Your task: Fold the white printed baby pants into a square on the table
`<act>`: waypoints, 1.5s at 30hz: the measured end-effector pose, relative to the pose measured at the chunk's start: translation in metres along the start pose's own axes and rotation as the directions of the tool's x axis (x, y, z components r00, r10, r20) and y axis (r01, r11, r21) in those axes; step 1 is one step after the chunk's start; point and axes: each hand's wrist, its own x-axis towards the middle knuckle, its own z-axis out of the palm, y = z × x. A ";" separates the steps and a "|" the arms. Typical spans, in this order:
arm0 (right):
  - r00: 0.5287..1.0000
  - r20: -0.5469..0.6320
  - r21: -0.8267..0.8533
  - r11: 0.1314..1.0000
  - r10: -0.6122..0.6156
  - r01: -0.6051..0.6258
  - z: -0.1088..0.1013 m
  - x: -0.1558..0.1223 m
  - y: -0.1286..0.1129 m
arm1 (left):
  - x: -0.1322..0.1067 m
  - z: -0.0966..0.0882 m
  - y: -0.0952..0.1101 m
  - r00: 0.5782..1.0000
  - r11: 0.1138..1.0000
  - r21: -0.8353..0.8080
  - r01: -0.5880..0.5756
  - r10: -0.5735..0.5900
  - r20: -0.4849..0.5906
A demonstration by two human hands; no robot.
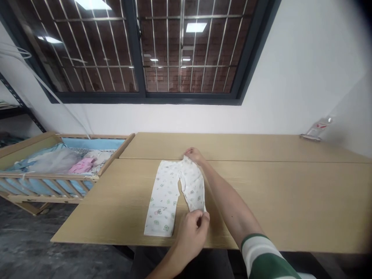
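Observation:
A small pair of white baby trousers [167, 193] with a tiny print lies flat on the wooden table [276, 201], waist away from me, legs toward me. My right hand [194, 155] reaches across and pinches the far waistband. My left hand [193, 228] is closed on the cuff of the right-hand trouser leg near the table's front edge. The other leg lies spread to the left.
A wooden baby cot [52, 182] with blue lining and a heap of small clothes [84, 164] stands against the table's left side. A clear plastic packet [316, 130] lies at the far right by the wall. A barred window is above.

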 end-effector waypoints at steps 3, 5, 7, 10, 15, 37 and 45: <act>1.000 -0.007 0.015 1.000 -0.026 0.026 0.018 0.001 -0.020 | -0.012 -0.025 -0.004 0.999 0.991 -0.129 0.031 -0.035 -0.026; 0.999 -0.010 0.012 0.999 -0.040 0.041 0.033 0.001 -0.029 | -0.024 -0.043 -0.008 0.996 0.980 -0.183 0.077 -0.084 -0.031; 0.999 -0.011 -0.001 0.999 -0.051 0.051 0.051 0.001 -0.036 | -0.037 -0.058 -0.014 0.991 0.972 -0.203 0.117 -0.128 -0.042; 0.998 -0.018 -0.044 0.997 -0.061 0.060 0.080 0.000 -0.040 | -0.055 -0.075 -0.028 0.984 0.974 -0.161 0.160 -0.171 -0.058; 0.998 -0.023 -0.163 0.985 -0.063 0.058 0.125 -0.003 -0.042 | -0.070 -0.091 -0.066 0.959 0.972 -0.014 0.234 -0.233 -0.162; 0.932 0.182 -0.326 0.875 -0.314 0.358 0.139 -0.059 -0.066 | -0.096 -0.107 -0.101 0.868 0.491 0.871 0.032 0.418 -0.268; 0.287 0.756 0.105 0.541 -0.588 0.834 0.109 -0.207 -0.069 | -0.102 -0.062 -0.121 0.819 0.301 0.952 -0.046 0.557 -0.137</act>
